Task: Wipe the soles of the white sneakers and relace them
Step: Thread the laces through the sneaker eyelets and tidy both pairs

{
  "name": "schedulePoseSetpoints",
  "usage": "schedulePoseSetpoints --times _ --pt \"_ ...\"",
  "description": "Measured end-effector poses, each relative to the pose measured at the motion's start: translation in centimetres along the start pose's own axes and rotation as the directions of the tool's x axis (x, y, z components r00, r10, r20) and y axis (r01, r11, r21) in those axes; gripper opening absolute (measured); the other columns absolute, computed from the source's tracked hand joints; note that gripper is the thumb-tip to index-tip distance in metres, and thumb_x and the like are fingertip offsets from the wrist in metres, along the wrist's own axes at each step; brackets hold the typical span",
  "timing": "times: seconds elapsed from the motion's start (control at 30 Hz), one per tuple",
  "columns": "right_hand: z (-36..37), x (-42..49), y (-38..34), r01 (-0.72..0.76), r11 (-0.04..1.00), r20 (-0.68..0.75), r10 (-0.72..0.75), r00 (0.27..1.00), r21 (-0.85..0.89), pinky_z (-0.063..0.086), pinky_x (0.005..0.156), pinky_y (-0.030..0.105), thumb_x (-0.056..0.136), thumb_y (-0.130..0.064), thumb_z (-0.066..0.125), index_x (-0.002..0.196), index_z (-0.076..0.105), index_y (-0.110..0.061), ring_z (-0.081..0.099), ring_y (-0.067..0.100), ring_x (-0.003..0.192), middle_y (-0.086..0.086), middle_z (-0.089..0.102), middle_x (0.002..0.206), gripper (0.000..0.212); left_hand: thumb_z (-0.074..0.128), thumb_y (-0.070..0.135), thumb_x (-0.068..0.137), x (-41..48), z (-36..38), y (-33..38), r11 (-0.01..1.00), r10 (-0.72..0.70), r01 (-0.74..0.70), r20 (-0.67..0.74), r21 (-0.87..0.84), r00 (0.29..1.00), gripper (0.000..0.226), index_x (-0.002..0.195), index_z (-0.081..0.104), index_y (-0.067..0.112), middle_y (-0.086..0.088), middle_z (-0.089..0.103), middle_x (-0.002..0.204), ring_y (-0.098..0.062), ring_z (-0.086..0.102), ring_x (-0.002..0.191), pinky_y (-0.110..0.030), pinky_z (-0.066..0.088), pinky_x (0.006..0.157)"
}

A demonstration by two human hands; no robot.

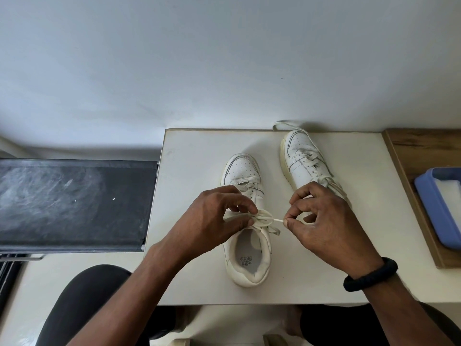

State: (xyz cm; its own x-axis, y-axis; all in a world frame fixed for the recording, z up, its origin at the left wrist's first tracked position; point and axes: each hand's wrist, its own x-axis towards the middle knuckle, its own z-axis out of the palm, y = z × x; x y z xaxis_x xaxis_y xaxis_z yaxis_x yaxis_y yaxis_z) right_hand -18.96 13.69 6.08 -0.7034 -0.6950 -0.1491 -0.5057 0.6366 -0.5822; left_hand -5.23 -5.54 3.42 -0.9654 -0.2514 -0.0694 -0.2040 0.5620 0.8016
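We noted far shoe [299,156] laced; left hand [219,216] and right hand [321,221] pinched the lace [264,219] on near shoe [249,258], mid-bow. Relacing nearly done, we judged.

Smooth white leather look on the near sneaker [241,171], faint sheen, pinholes punched across the toe, matt grey insole inside. Same smooth finish on the far sneaker [303,161], with a yellowish rubbery sole. Flat woven cloth laces [264,219], cream and matt. Smooth, matt off-white table [194,171]. Over on the right, brown wood-grain board [411,151] and a blue plastic tray [434,211], slightly glossy. Fuzzy black cloth wristband [369,274]. On the left, dark matt panel [74,203], scuffed chalky white.
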Motion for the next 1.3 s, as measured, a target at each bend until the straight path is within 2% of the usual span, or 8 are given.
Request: schedulePoseSetpoints --times 0.23,0.37,0.47,0.67,0.87,1.07,1.2,1.3 --pt "-1.0 -0.1 0.5 0.004 0.990 -0.013 -0.006 1.000 -0.142 0.042 0.063 0.016 0.076 -0.017 0.080 0.065 0.069 -0.027 0.056 -0.002 0.077 -0.016 0.059 0.091 0.018 0.079 0.029 0.092 0.0 0.0 -0.1 1.000 -0.005 0.005 -0.001 0.001 1.000 0.012 0.104 0.080 0.030 0.012 0.070 0.099 -0.006 0.065 0.093 -0.007 0.044 0.079" --pt "-1.3 -0.4 0.3 -0.003 0.967 -0.005 0.002 1.000 -0.254 0.049 0.058 0.026 0.074 -0.016 0.077 0.063 0.068 -0.027 0.057 0.005 0.073 -0.014 0.056 0.086 0.018 0.079 0.029 0.092 0.0 0.0 -0.2 1.000 -0.007 0.007 -0.002 0.005 1.000 0.012 0.104 0.080 0.030 0.012 0.070 0.098 -0.005 0.066 0.092 -0.006 0.042 0.078" --pt "-1.3 -0.5 0.3 -0.018 0.937 0.012 0.023 1.000 -0.348 0.035 0.050 0.018 0.076 -0.015 0.072 0.064 0.066 -0.026 0.055 0.007 0.069 -0.012 0.055 0.086 0.017 0.079 0.029 0.092 0.0 0.0 -0.2 1.000 -0.010 0.010 -0.003 -0.001 1.000 0.012 0.104 0.080 0.031 0.013 0.069 0.098 -0.006 0.066 0.093 -0.009 0.045 0.079" --pt "-1.4 -0.8 -0.8 -0.055 0.889 0.036 0.080 0.996 -0.454 0.021 0.049 0.017 0.084 -0.021 0.064 0.080 0.069 -0.020 0.045 0.011 0.073 -0.010 0.050 0.095 0.007 0.079 0.030 0.091 0.0 -0.1 0.0 1.000 -0.019 0.019 0.002 -0.013 1.000 0.013 0.104 0.080 0.031 0.012 0.070 0.099 -0.003 0.066 0.094 -0.005 0.042 0.078" --pt "-1.0 -1.0 -2.3 -0.137 0.832 0.060 0.200 0.978 -0.537 0.024 0.051 0.021 0.085 -0.022 0.060 0.089 0.068 -0.017 0.043 0.016 0.071 -0.007 0.044 0.101 0.010 0.079 0.031 0.092 0.0 -0.2 -0.2 1.000 -0.018 0.018 0.010 -0.010 1.000 0.013 0.104 0.079 0.032 0.012 0.070 0.101 0.000 0.067 0.095 -0.006 0.044 0.079" --pt "-0.6 -1.0 -2.0 -0.108 0.846 0.060 0.163 0.985 -0.522 0.041 0.069 0.022 0.092 -0.023 0.061 0.116 0.068 -0.025 0.063 0.016 0.095 -0.005 0.056 0.123 0.025 0.079 0.033 0.091 -0.2 -1.0 -0.9 0.999 -0.006 0.008 0.067 -0.039 0.998 0.022 0.112 0.076 0.034 0.012 0.070 0.106 -0.004 0.067 0.102 -0.013 0.048 0.084" --pt "0.7 -0.7 -2.4 0.049 0.974 0.011 -0.048 0.999 -0.221 0.050 0.080 0.025 0.091 -0.027 0.068 0.126 0.067 -0.025 0.066 0.011 0.096 -0.009 0.064 0.120 0.035 0.081 0.038 0.088 -0.4 -1.6 -2.0 0.997 -0.081 0.081 0.105 0.011 0.991 0.026 0.113 0.073 0.038 0.016 0.070 0.103 -0.005 0.065 0.098 -0.025 0.052 0.086" --pt "2.6 -0.6 -3.0 0.100 0.993 0.123 -0.092 0.988 -0.066 0.055 0.089 0.037 0.093 -0.047 0.061 0.135 0.057 -0.027 0.065 0.015 0.107 -0.007 0.061 0.129 0.047 0.080 0.035 0.089 -0.3 -1.2 -2.1 0.996 -0.085 0.083 0.049 0.031 0.995 0.014 0.102 0.075 0.032 0.017 0.072 0.094 -0.005 0.065 0.092 -0.028 0.052 0.083"
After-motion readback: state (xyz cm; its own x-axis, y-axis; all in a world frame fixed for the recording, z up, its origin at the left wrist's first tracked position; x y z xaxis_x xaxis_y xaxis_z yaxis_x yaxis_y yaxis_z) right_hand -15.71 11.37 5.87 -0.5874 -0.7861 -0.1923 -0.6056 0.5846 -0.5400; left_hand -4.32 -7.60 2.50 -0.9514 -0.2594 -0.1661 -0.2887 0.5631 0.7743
